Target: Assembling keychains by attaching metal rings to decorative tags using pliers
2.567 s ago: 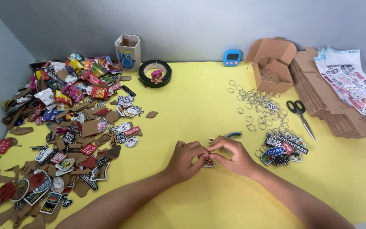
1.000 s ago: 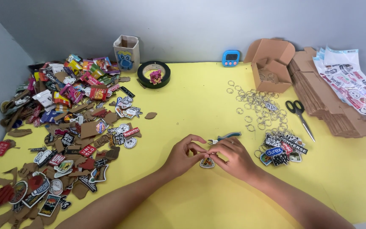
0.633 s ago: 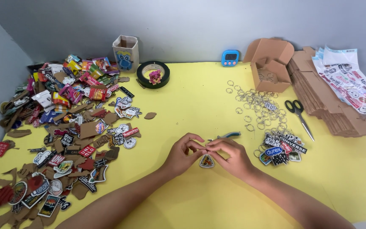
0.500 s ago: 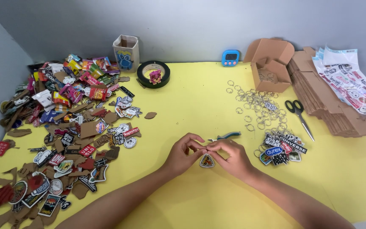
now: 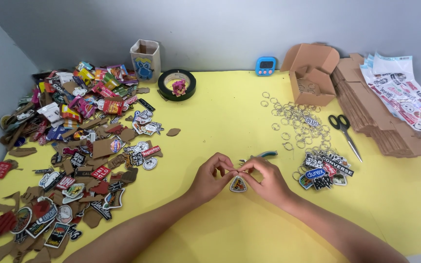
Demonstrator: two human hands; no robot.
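Note:
My left hand (image 5: pixel 211 176) and my right hand (image 5: pixel 264 178) meet fingertip to fingertip over the yellow table (image 5: pixel 230 112). Between them hangs a small shield-shaped cardboard tag (image 5: pixel 238 184), pinched at its top by both hands; a metal ring at that spot is too small to make out. Small pliers with blue-green handles (image 5: pixel 261 156) lie just behind my right hand. A heap of finished tags on rings (image 5: pixel 325 169) lies to the right of my right hand.
Loose metal rings (image 5: pixel 296 119) spread at the right, with scissors (image 5: pixel 344 129) beside them. An open cardboard box (image 5: pixel 313 73), flat cartons (image 5: pixel 381 119) and sticker sheets (image 5: pixel 405 95) sit far right. Many cut-out tags (image 5: pixel 81 131) cover the left. A tape roll (image 5: pixel 177 84), cup (image 5: pixel 145 59) and timer (image 5: pixel 266 65) stand behind.
Both hands stay together in the middle of the table, with only small finger movements. The shield tag now hangs lower and plainer between them.

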